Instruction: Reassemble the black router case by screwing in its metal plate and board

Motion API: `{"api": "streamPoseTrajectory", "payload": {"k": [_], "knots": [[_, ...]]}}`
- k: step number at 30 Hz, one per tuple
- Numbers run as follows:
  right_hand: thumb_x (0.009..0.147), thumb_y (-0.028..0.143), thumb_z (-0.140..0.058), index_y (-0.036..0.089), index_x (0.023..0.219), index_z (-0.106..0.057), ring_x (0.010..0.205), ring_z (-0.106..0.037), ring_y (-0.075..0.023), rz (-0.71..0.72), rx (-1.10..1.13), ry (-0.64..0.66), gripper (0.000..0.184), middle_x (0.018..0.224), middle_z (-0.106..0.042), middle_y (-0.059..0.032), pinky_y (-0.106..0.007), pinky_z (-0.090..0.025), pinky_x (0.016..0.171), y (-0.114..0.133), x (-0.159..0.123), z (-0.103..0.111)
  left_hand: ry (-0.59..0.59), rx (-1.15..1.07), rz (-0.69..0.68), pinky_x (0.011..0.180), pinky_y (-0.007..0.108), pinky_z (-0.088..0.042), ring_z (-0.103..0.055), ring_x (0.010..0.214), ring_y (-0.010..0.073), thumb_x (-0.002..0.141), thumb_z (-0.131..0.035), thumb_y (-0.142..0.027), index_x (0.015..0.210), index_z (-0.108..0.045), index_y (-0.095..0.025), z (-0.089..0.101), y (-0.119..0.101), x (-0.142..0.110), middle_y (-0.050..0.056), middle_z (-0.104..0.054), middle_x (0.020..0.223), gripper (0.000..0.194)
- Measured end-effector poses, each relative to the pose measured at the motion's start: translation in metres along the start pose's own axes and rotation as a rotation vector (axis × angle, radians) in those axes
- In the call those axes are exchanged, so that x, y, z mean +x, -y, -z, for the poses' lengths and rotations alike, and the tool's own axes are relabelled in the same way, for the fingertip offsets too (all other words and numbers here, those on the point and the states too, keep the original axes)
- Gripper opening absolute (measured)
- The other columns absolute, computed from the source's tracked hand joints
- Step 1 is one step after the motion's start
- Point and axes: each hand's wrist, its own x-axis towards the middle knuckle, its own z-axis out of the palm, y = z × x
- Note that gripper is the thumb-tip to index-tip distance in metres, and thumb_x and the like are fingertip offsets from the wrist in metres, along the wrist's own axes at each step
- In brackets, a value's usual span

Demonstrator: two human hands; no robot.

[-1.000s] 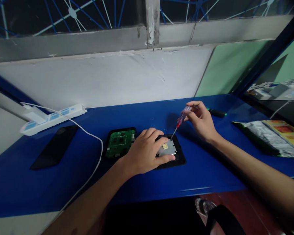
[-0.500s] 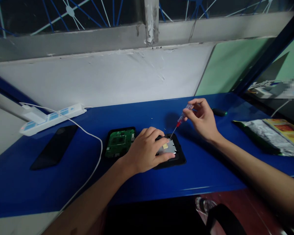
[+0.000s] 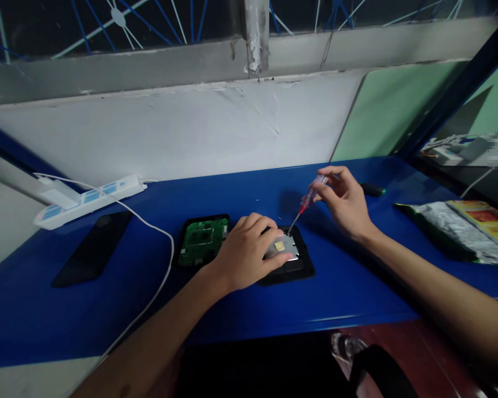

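Observation:
My left hand (image 3: 249, 251) holds a silver metal plate (image 3: 288, 247) with a small pale yellow square pad (image 3: 279, 245) on it; the thumb and forefinger lie apart across the plate. That plate sits in a black plastic housing (image 3: 305, 268), partly hidden by the hand. In my right hand (image 3: 343, 200) is a screwdriver (image 3: 308, 198) with a clear purplish handle and a red collar, pinched between thumb and fingers. Its shaft slants down to the plate's upper right corner. Left of the hands, a green circuit board (image 3: 201, 240) rests in another black shell.
A dark flat slab (image 3: 92, 249) lies at left beside a white power strip (image 3: 95, 199) with a plugged-in adapter. A white cable (image 3: 171, 243) runs across the blue table (image 3: 253, 309). At right are a dark green-tipped tool (image 3: 372, 190) and a foil packet (image 3: 456, 229).
My left thumb has drawn slightly upward on the metal plate. The screwdriver's handle has shifted a little in my right fingers, while its tip stays at the same corner.

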Motion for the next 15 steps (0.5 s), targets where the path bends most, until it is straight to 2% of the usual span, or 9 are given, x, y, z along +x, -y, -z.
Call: {"api": "streamPoseTrajectory", "payload": {"k": [8, 12, 15], "knots": [[0.080, 0.034, -0.075, 0.028, 0.101, -0.056, 0.071, -0.072, -0.0148, -0.120, 0.154, 0.033, 0.029, 0.083, -0.067, 0.0029, -0.031, -0.061, 0.065, -0.0014, -0.0051, -0.0048, -0.033, -0.125, 0.112, 0.088, 0.040, -0.047, -0.057, 0.100, 0.0231, 0.089, -0.072, -0.026, 0.103, -0.065, -0.021, -0.0029, 0.0048, 0.0008, 0.004, -0.068, 0.107, 0.017], [0.081, 0.034, -0.074, 0.028, 0.102, -0.055, 0.073, -0.072, -0.0154, -0.104, 0.127, 0.030, 0.029, 0.085, -0.068, 0.0022, -0.032, -0.062, 0.067, -0.0010, -0.0055, -0.0045, -0.073, -0.140, 0.103, 0.085, 0.039, -0.046, -0.057, 0.097, 0.0220, 0.095, -0.064, -0.024, 0.099, -0.066, -0.022, -0.0037, 0.0075, 0.0004, 0.002, -0.070, 0.101, 0.005], [0.081, 0.034, -0.075, 0.028, 0.101, -0.055, 0.074, -0.071, -0.0146, -0.075, 0.113, 0.020, 0.029, 0.083, -0.067, 0.0025, -0.031, -0.062, 0.067, 0.0002, -0.0051, -0.0039, -0.101, -0.132, 0.121, 0.084, 0.038, -0.044, -0.057, 0.093, 0.0206, 0.097, -0.060, -0.024, 0.091, -0.066, -0.022, -0.0036, 0.0078, 0.0009, 0.001, -0.071, 0.096, 0.009]]}}
